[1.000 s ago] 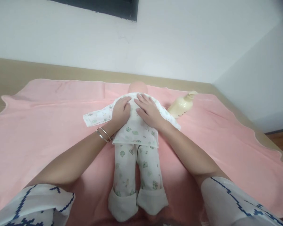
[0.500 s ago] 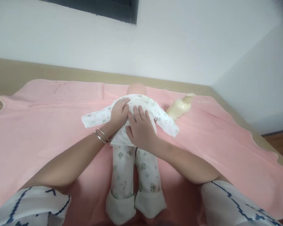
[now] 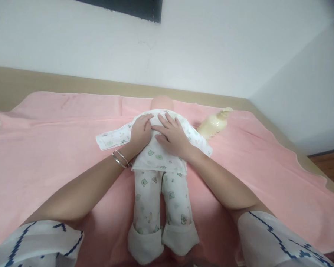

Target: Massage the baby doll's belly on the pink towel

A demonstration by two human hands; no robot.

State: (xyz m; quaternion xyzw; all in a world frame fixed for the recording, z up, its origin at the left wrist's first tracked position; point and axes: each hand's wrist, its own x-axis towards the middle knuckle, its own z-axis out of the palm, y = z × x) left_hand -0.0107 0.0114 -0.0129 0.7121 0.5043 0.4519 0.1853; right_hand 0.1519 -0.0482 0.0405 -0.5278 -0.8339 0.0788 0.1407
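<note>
A bald baby doll (image 3: pixel 161 103) lies lengthwise on a pink sheet, its head at the far end and its face out of sight. It wears a white printed top (image 3: pixel 156 157) and matching trousers (image 3: pixel 149 200) with turned-up cuffs. My left hand (image 3: pixel 140 130), a bangle at its wrist, is closed round the upper left side of the torso; some of its fingers are hidden. Flat on the upper right of the top rests my right hand (image 3: pixel 174 136), fingers spread. Both long sleeves stretch outward, the left sleeve (image 3: pixel 113 139) looking flat.
A cream pump bottle (image 3: pixel 213 124) lies tilted beside the doll's right sleeve. The pink sheet (image 3: pixel 58 159) covers most of a tan surface (image 3: pixel 100 82) that meets a white wall (image 3: pixel 200 48). A dark-framed opening (image 3: pixel 144 9) is above.
My right hand has slid up the doll's top, from the middle towards the shoulders, uncovering the lower hem. My left hand stays in the same place.
</note>
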